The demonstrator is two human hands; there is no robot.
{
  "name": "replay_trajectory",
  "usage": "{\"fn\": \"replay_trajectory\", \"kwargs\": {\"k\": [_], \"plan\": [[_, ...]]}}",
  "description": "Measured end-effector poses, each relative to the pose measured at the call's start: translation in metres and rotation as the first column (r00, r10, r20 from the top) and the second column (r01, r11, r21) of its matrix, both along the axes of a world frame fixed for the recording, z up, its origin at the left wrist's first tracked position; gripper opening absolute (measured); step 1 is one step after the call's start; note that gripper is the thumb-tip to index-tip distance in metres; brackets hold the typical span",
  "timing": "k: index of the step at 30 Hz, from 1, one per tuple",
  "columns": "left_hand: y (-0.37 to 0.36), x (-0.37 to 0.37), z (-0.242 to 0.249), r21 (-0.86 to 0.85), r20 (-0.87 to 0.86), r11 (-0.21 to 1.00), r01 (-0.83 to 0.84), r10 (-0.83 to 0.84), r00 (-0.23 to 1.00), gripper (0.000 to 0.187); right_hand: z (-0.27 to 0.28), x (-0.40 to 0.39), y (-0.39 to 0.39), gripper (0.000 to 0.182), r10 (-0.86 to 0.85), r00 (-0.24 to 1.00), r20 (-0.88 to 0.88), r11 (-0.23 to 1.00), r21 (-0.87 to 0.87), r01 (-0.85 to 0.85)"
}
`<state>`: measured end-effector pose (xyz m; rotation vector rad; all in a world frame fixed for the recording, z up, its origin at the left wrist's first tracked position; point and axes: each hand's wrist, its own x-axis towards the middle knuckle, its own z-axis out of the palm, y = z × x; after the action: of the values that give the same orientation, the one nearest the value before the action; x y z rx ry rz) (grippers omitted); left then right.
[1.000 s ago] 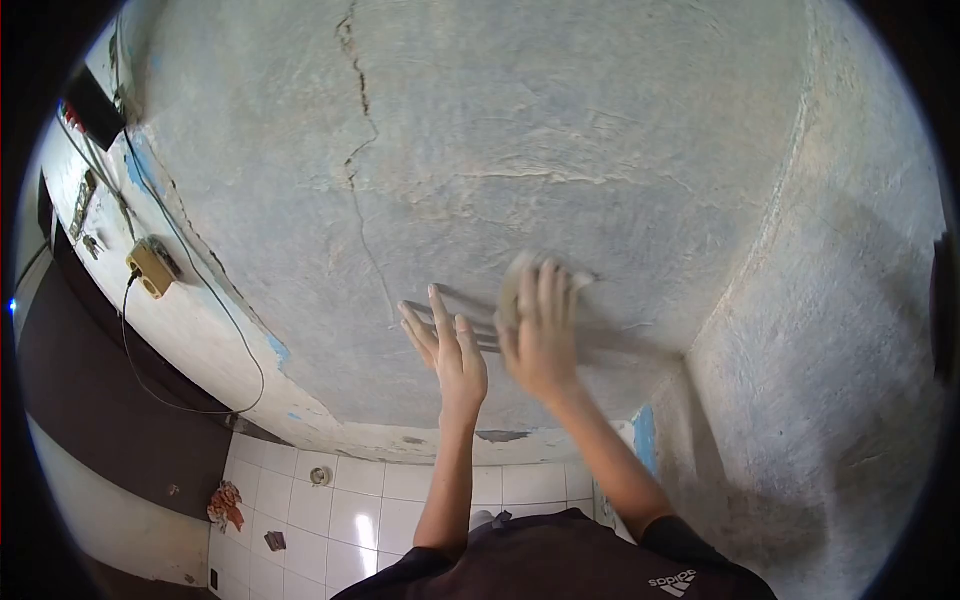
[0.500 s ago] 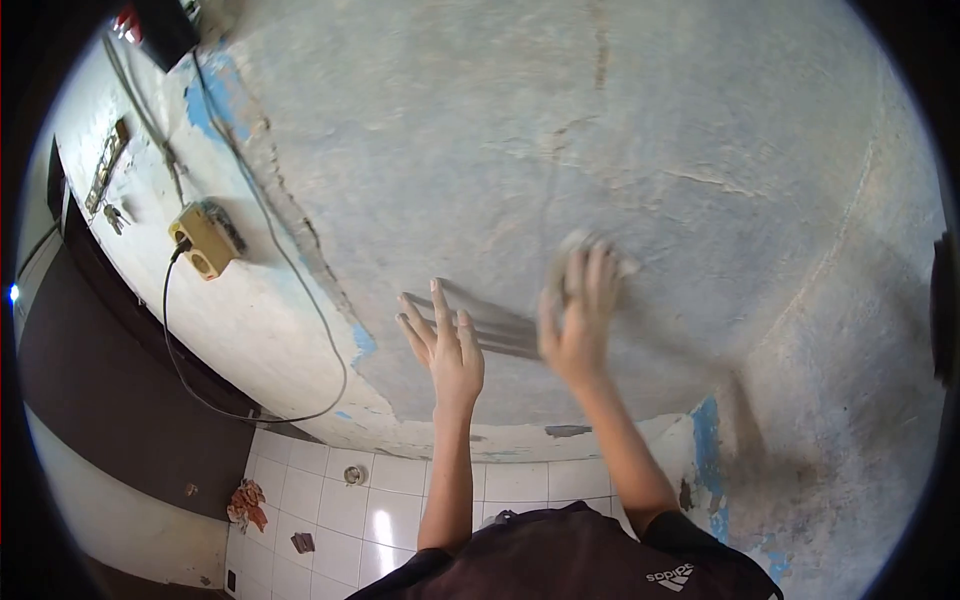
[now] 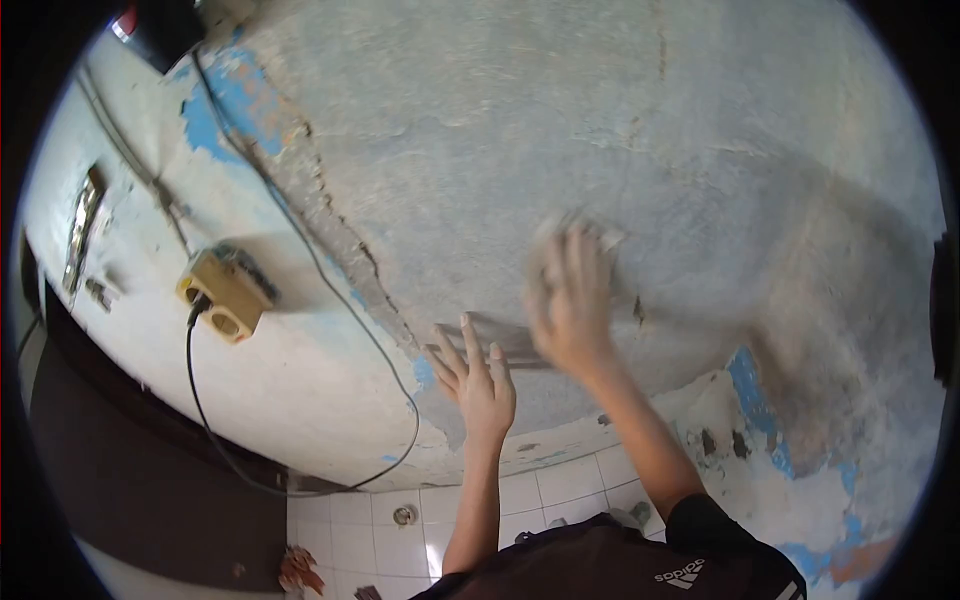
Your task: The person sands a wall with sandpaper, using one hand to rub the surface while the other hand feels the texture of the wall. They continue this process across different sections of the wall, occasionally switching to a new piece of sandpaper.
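My right hand is blurred by motion, its fingers bent over a pale flat pad pressed against the grey plastered wall. Only the pad's edges show past my fingers; the rest of it is hidden under the hand. To the left and a little lower, my left hand has its fingers spread, with the tips right at the wall close to a long crack. Nothing is in it.
On the left, a yellowish power socket holds a plug whose black cable loops down past my left hand. A dark device hangs at upper left. Below are white floor tiles, a small round drain and a reddish cloth.
The view has shifted, so the socket and crack sit further right and lower. My right hand has moved up and left across the wall with the pad. My left hand stays spread by the crack.
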<state>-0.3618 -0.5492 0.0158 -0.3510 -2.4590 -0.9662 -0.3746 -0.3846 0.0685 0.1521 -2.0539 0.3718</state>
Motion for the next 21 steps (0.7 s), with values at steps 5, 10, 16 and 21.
{"fn": "replay_trajectory", "kwargs": {"k": [5,10,16,21], "plan": [[-0.006,0.000,-0.008,0.003,-0.052,0.999,0.032,-0.032,0.998,0.060,-0.100,0.031,-0.044,0.074,-0.003,0.955,0.296,0.994,-0.100,0.034],[-0.006,0.002,-0.004,0.093,-0.061,0.989,0.116,-0.111,0.992,0.060,-0.018,0.011,-0.004,0.071,-0.166,0.985,0.042,0.979,-0.117,0.169],[-0.007,0.002,-0.004,0.091,-0.045,0.985,0.146,-0.143,0.989,0.062,-0.016,0.015,-0.008,0.072,-0.169,0.983,0.070,0.957,-0.226,0.181],[-0.003,0.006,-0.004,0.116,-0.055,0.979,0.168,-0.163,0.985,0.064,-0.107,0.037,-0.038,0.075,-0.166,0.914,0.370,0.978,-0.055,0.200]]}}
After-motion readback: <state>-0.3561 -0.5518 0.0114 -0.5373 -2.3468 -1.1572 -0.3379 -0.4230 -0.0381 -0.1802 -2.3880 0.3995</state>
